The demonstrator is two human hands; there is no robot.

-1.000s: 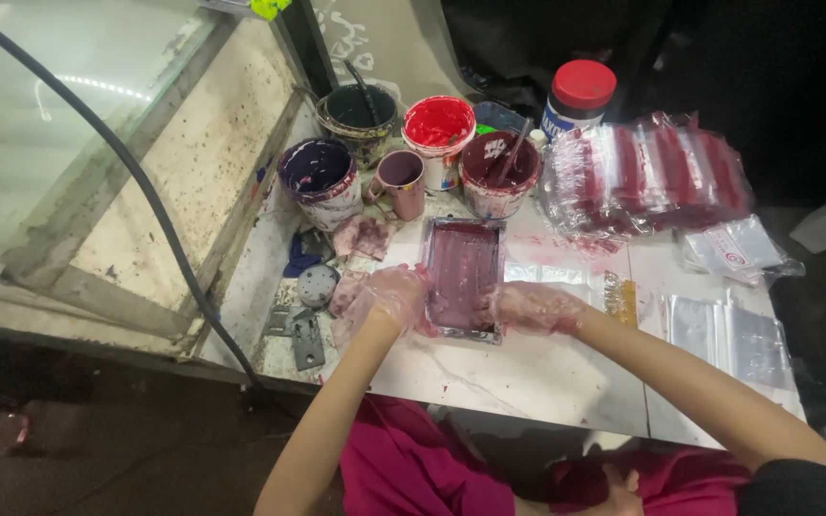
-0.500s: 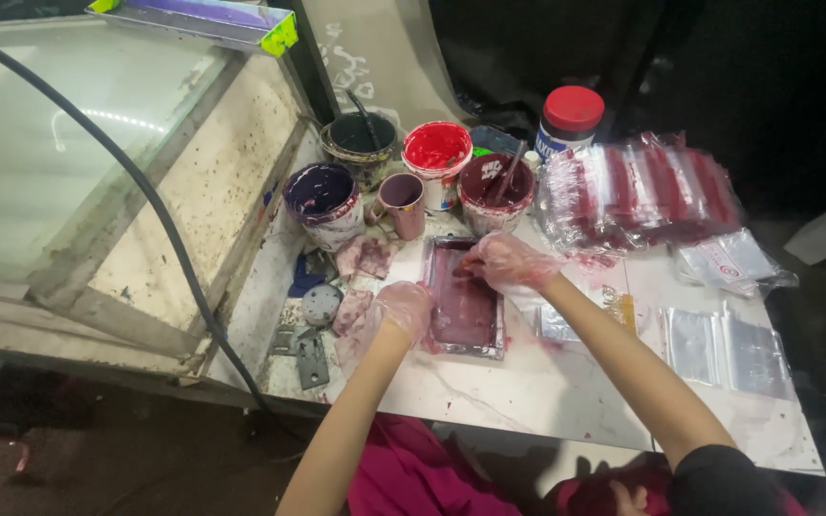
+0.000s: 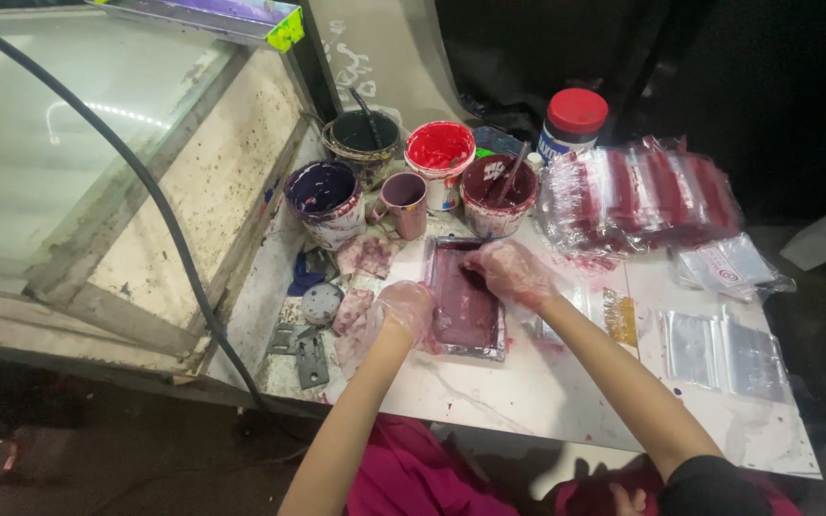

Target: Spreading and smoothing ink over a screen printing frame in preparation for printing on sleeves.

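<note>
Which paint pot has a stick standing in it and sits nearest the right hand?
The maroon pot, directly behind the right hand, with a stirring stick leaning in it. The bright red pot has no stick; the dark pot with one sits farther back left.

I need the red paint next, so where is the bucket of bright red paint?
In the head view the red paint bucket stands at the table's back edge, between the dark bucket on its left and the maroon bucket on its right.

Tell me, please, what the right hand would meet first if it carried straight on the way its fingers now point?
The right hand points up-left over the maroon-stained tray. Carrying on, it would likely cross the tray's far rim and meet the small mauve cup first, though depth is hard to judge.
</note>
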